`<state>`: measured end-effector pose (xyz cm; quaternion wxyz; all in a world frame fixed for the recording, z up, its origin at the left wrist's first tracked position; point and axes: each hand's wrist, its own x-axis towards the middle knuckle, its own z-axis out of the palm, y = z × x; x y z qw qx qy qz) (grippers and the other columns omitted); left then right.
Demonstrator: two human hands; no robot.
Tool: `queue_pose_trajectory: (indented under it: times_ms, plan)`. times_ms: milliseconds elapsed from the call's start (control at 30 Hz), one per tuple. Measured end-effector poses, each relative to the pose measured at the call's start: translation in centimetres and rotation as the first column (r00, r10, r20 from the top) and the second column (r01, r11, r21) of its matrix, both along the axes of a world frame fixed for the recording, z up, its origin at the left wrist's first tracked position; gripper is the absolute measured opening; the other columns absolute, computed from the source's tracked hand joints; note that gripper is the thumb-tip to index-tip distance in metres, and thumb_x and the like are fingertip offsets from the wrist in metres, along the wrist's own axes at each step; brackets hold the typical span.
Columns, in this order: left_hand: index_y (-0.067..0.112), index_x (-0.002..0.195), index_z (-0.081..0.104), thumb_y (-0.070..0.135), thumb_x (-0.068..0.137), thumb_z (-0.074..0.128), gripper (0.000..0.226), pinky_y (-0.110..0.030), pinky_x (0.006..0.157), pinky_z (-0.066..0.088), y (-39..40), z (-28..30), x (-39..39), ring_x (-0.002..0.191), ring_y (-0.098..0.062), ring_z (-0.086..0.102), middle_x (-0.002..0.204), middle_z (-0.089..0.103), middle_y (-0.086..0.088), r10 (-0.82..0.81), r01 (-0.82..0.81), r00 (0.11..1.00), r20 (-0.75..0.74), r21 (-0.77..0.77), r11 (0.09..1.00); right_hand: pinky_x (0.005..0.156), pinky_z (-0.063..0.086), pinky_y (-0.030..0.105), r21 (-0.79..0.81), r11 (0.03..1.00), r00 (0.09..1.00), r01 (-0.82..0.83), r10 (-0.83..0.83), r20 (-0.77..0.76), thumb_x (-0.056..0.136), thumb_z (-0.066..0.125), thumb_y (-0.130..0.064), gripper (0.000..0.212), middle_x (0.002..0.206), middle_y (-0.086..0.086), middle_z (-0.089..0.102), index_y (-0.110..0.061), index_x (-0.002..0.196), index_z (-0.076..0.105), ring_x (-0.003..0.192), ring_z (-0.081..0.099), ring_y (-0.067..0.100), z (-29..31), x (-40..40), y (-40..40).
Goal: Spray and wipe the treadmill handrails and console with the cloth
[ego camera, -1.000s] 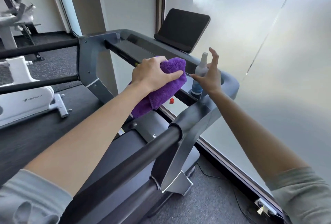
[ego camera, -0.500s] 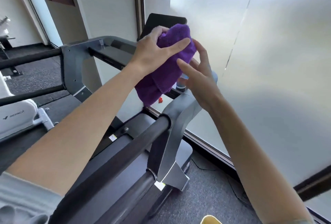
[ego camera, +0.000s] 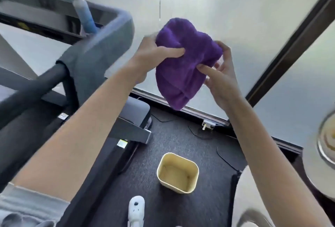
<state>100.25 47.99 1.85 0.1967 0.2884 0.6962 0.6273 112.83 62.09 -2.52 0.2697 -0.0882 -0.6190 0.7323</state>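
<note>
Cloth [ego camera: 184, 63], purple and bunched, is held in the air to the right of the treadmill, in front of the frosted window [ego camera: 226, 5] and above the dark floor [ego camera: 190, 136]. Left hand [ego camera: 155, 54] grips its upper left part, thumb pressed into the fabric and fingers curled behind it. Right hand [ego camera: 221, 74] pinches its right edge, thumb on the front and fingers curled round the back. The lower end of the cloth hangs free below both hands.

Spray bottle [ego camera: 82, 7] stands tilted in a recess at the right end of the treadmill console [ego camera: 45, 14], touched by neither hand. The grey upright [ego camera: 97, 54] runs down from the console, and the black handrail [ego camera: 30, 88] joins it at the left. The picture is blurred by motion here, so finer detail on the console cannot be made out.

On the floor below the cloth stands a yellow bin [ego camera: 177, 172], open at the top. A white shoe [ego camera: 136, 210] shows at the lower edge, just beside the treadmill base [ego camera: 134, 128]. Thin cables [ego camera: 224, 156] lie on the floor near the window frame.
</note>
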Motion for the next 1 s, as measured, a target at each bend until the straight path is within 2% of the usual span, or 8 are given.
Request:
queue_pose_trajectory:
  times_ms: [133, 233, 400, 533, 633, 733, 800, 1000]
  plan:
    - [0.024, 0.086, 0.07, 0.011, 0.07, 0.082, 0.024, -0.018, 0.057, 0.051, 3.8, -9.7, 2.3, 0.07, -0.006, 0.068, 0.076, 0.073, 0.01, 0.062, -0.039, 0.988, 0.145, -0.159, 0.987, 0.076, 0.059, 0.038, 0.034, 0.992, 0.965, 0.119, -0.124, 0.233, 0.085, 0.057, 0.019, 0.043, 0.1, 0.005, 0.06, -0.019, 0.105, 0.051, 0.084, 0.065, 0.01, -7.8, 4.7, 4.0]
    - [0.023, 0.084, 0.068, 0.01, 0.061, 0.082, 0.03, -0.026, 0.069, 0.056, 5.0, -17.9, 3.9, 0.074, -0.011, 0.064, 0.08, 0.07, 0.003, 0.027, 0.016, 0.993, 0.113, -0.363, 0.932, 0.068, 0.055, 0.03, 0.163, 0.983, 0.889, 0.086, -0.15, 0.433, 0.083, 0.058, 0.019, 0.045, 0.09, 0.004, 0.062, -0.024, 0.096, 0.051, 0.074, 0.063, 0.011, -14.5, 7.4, 5.2]
    - [0.024, 0.083, 0.065, 0.016, 0.059, 0.087, 0.033, -0.031, 0.076, 0.05, 5.7, -29.9, 5.4, 0.086, -0.022, 0.065, 0.085, 0.068, -0.001, -0.168, 0.135, 0.985, 0.024, -0.713, 0.688, 0.063, 0.044, 0.029, 0.298, 0.955, 0.699, -0.001, -0.212, 0.683, 0.074, 0.059, 0.014, 0.035, 0.076, 0.004, 0.057, -0.016, 0.09, 0.052, 0.067, 0.051, 0.019, -26.1, 9.1, 4.5]
    - [0.012, 0.1, 0.068, 0.017, 0.063, 0.083, 0.04, -0.04, 0.086, 0.048, 5.8, -37.0, 6.1, 0.103, -0.03, 0.059, 0.104, 0.063, -0.011, -0.261, 0.167, 0.965, 0.023, -0.821, 0.546, 0.068, 0.044, 0.033, 0.294, 0.954, 0.588, -0.054, -0.208, 0.782, 0.07, 0.055, 0.015, 0.033, 0.077, 0.006, 0.057, -0.012, 0.088, 0.054, 0.073, 0.051, 0.022, -32.9, 8.5, 3.9]
    - [0.014, 0.111, 0.065, 0.02, 0.068, 0.08, 0.045, -0.041, 0.091, 0.046, 6.3, -40.4, 6.2, 0.112, -0.031, 0.053, 0.113, 0.058, -0.012, -0.27, 0.159, 0.962, 0.028, -0.864, 0.477, 0.07, 0.045, 0.032, 0.272, 0.959, 0.52, -0.082, -0.192, 0.832, 0.07, 0.053, 0.015, 0.032, 0.08, 0.005, 0.058, -0.01, 0.09, 0.056, 0.075, 0.052, 0.023, -36.2, 8.1, 4.2]
    - [0.018, 0.127, 0.055, 0.031, 0.073, 0.079, 0.06, -0.041, 0.097, 0.04, 6.9, -42.4, 6.1, 0.124, -0.03, 0.042, 0.126, 0.049, -0.01, -0.335, 0.185, 0.94, 0.067, -0.924, 0.335, 0.081, 0.05, 0.036, 0.228, 0.969, 0.45, -0.099, -0.161, 0.879, 0.076, 0.058, 0.012, 0.037, 0.095, 0.009, 0.062, -0.006, 0.109, 0.058, 0.087, 0.058, 0.024, -38.4, 8.3, 4.7]
    - [0.017, 0.133, 0.047, 0.037, 0.077, 0.076, 0.066, -0.041, 0.101, 0.037, 7.1, -43.1, 6.2, 0.129, -0.03, 0.037, 0.133, 0.043, -0.012, -0.297, 0.189, 0.95, 0.102, -0.941, 0.282, 0.083, 0.045, 0.026, 0.237, 0.968, 0.375, -0.082, -0.19, 0.907, 0.082, 0.063, 0.006, 0.042, 0.11, 0.011, 0.062, -0.007, 0.121, 0.056, 0.1, 0.058, 0.024, -39.4, 8.7, 5.1]
    - [0.014, 0.138, 0.041, 0.044, 0.094, 0.05, 0.053, -0.044, 0.103, 0.033, 6.8, -42.4, 5.7, 0.127, -0.033, 0.039, 0.136, 0.042, -0.015, -0.479, 0.126, 0.878, 0.008, -0.968, 0.215, 0.095, 0.038, 0.028, 0.288, 0.946, 0.299, -0.151, -0.234, 0.925, 0.089, 0.058, -0.004, 0.036, 0.125, 0.015, 0.061, -0.007, 0.125, 0.062, 0.119, 0.055, 0.027, -39.1, 8.9, 5.4]
